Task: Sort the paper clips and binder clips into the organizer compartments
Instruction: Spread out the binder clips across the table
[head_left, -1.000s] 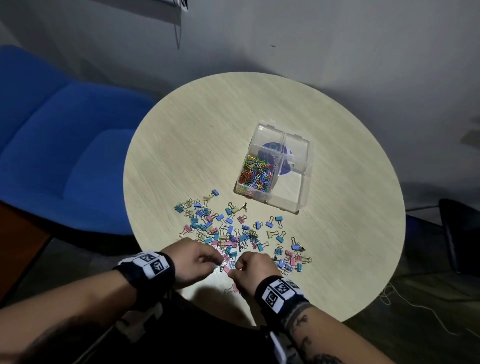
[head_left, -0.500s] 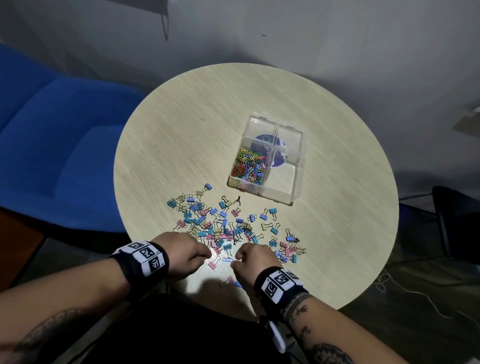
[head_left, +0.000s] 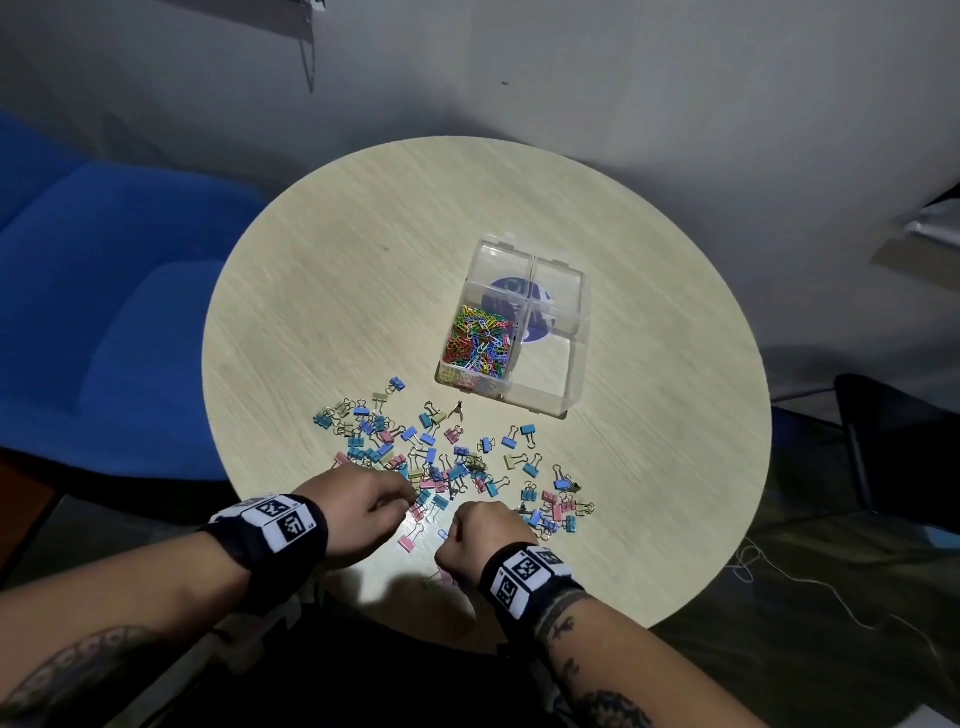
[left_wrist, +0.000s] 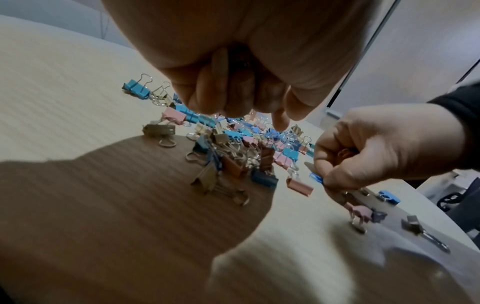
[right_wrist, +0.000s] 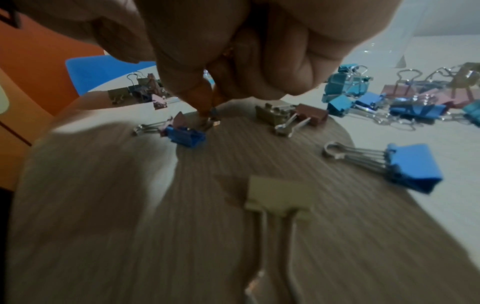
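A clear four-compartment organizer (head_left: 550, 408) stands mid-table; its near-left compartment holds coloured paper clips (head_left: 480, 345). Several blue, pink and beige binder clips (head_left: 431, 457) lie scattered in front of it. My left hand (head_left: 400, 499) hovers over the near edge of that pile (left_wrist: 233, 156) with its fingers (left_wrist: 207, 98) curled into the palm; I cannot see anything inside. My right hand (head_left: 457, 532) is beside it, thumb and finger pinching a small blue paper clip (left_wrist: 317, 178) just above the table. In the right wrist view the fingertips (right_wrist: 205, 107) meet low over the wood.
The round pale wooden table (head_left: 363, 270) ends just behind my wrists. A blue upholstered chair (head_left: 114, 322) stands to the left and a dark chair (head_left: 904, 447) to the right. A grey wall runs behind. Loose binder clips (right_wrist: 410, 166) lie under my right hand.
Both hands have stayed at the near edge of the binder clip pile, drawing slightly apart. The head view has shifted a little. The organizer has not moved.
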